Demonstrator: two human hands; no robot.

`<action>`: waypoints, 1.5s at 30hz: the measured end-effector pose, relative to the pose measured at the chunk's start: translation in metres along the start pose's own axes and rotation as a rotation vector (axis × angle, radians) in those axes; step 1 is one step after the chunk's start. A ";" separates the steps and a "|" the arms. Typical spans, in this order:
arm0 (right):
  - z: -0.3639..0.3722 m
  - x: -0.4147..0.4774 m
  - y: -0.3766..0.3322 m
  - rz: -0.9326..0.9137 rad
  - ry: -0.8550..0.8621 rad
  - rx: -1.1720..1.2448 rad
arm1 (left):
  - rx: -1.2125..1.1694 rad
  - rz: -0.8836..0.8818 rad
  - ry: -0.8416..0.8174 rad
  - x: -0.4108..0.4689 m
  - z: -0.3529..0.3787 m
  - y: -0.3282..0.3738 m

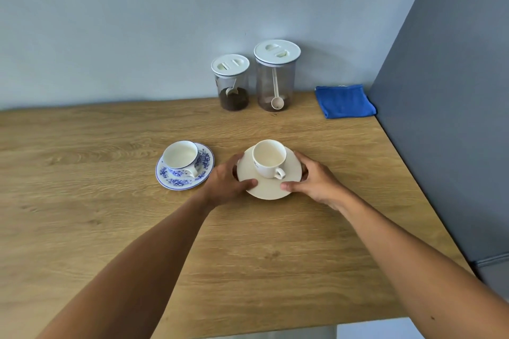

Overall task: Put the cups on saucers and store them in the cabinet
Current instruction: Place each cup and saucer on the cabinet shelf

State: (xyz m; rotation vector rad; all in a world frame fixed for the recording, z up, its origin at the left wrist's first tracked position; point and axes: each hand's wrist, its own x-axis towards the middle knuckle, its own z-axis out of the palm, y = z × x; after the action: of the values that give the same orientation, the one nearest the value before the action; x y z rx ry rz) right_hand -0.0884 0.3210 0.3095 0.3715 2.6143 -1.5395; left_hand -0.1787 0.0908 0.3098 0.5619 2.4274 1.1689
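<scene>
On the wooden surface (110,215), about midway between its left and right edges, a plain white cup (269,158) stands upright on a white saucer (268,187), and the left hand (228,181) and the right hand (314,179) grip the rim of this saucer from both sides, thumbs on top and fingers curled under the edge. Just to its left, a blue-flowered cup (181,158) stands on a matching saucer (205,165). Two lidded jars (275,77) and a folded blue cloth (344,102) are along the far edge, towards the far right corner.
</scene>
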 end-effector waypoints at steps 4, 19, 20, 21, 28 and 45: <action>0.002 -0.022 -0.010 0.027 -0.007 0.131 | -0.177 -0.003 -0.087 -0.016 -0.011 0.008; 0.047 -0.186 -0.011 0.080 0.051 0.316 | -0.356 0.009 -0.292 -0.150 0.008 0.015; 0.050 -0.200 -0.010 0.081 0.059 0.317 | -0.357 0.007 -0.298 -0.162 0.012 0.015; 0.053 -0.212 -0.009 0.084 0.066 0.324 | -0.359 0.008 -0.300 -0.172 0.016 0.015; 0.076 -0.323 0.009 0.097 0.062 0.348 | -0.368 0.017 -0.303 -0.272 0.058 0.011; 0.159 -0.405 0.093 0.336 0.093 0.358 | -0.337 -0.042 -0.397 -0.345 0.132 -0.076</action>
State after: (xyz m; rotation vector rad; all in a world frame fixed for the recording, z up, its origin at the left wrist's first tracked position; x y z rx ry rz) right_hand 0.3185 0.1592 0.2314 0.8761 2.1759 -1.8916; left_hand 0.1650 -0.0425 0.2310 0.5700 1.8543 1.2741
